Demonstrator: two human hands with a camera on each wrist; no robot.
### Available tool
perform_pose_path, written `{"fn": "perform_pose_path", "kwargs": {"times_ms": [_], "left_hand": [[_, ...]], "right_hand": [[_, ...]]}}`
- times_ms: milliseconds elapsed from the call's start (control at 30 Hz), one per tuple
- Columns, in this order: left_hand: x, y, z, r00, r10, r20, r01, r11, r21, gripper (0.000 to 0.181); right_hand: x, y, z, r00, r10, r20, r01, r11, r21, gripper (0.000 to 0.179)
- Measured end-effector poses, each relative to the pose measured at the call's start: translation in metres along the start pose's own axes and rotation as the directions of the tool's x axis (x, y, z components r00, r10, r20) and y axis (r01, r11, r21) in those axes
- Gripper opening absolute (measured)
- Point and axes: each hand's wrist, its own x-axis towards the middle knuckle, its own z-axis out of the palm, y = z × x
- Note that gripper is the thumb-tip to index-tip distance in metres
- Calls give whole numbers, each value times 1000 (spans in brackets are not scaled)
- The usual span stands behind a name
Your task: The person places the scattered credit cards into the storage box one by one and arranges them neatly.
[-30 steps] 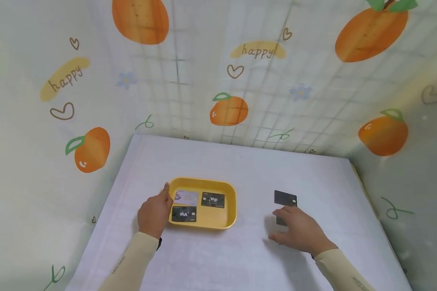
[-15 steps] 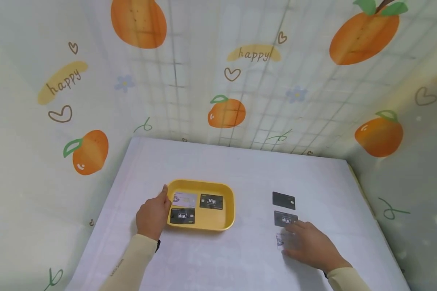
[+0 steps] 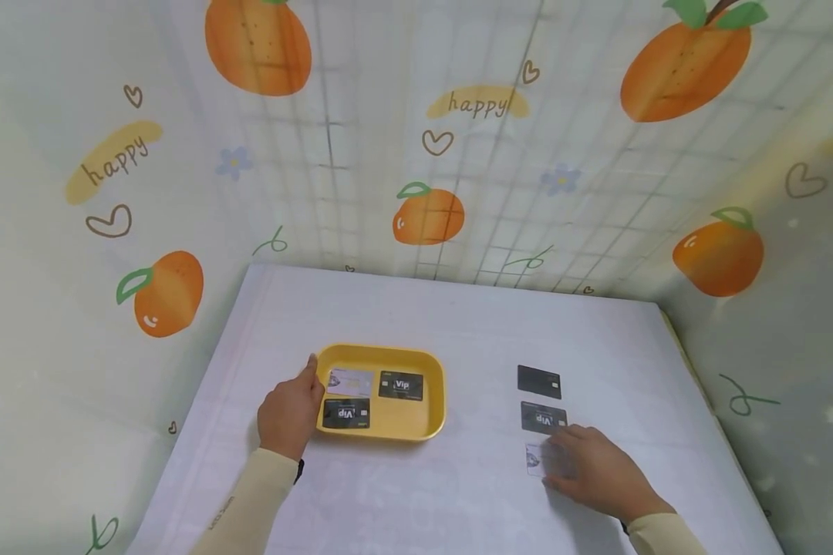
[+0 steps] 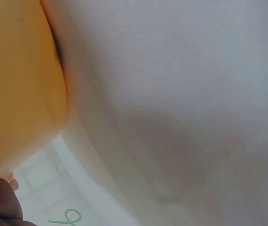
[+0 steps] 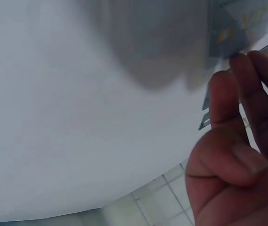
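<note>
My left hand (image 3: 288,412) grips the left end of a shallow yellow tray (image 3: 396,433), thumb at its rim. Inside lie two black VIP cards, one (image 3: 400,385) at upper middle and one (image 3: 346,413) at lower left, plus a pale lilac card (image 3: 349,382). My right hand (image 3: 600,472) is over the right part of another pale card (image 3: 533,460) on the table, its fingers fairly straight. In the right wrist view the fingertips meet the edge of that card (image 5: 228,30); the thumb is bent apart from it. Whether they press it, I cannot tell.
Above the pale card on the white table (image 3: 458,501) lie a black VIP card (image 3: 543,417) and a plain black card (image 3: 538,381), in a column. Curtain-like walls with printed oranges (image 3: 428,217) stand behind and at both sides.
My right hand has moved down and right, from over the middle card to the pale card, uncovering the VIP card. The left hand stays on the tray. The head view shifts slightly.
</note>
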Motion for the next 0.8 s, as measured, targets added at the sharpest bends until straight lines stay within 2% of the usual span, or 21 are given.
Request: {"fn": "perform_pose_path", "kwargs": {"times_ms": [133,333,633,800], "left_hand": [[0,-2,2,1000,5,-8,-5,1000,0,52],[0,-1,0,1000,19,-25,-19,1000,-5,51],[-2,3,-6,1000,-2,14,2,1000,-6,51],[-1,2,-6,1000,17,0,-17,1000,-12,50]], "right_hand": [[-3,0,-2,1000,-11,-7,11,1000,18,56],[-3,-1,-2,1000,14,15,-15,998,55,51],[-2,2,2,997,58,51,-62,996,63,54],[-3,3,4,998,57,39,-59,996,66,53]]}}
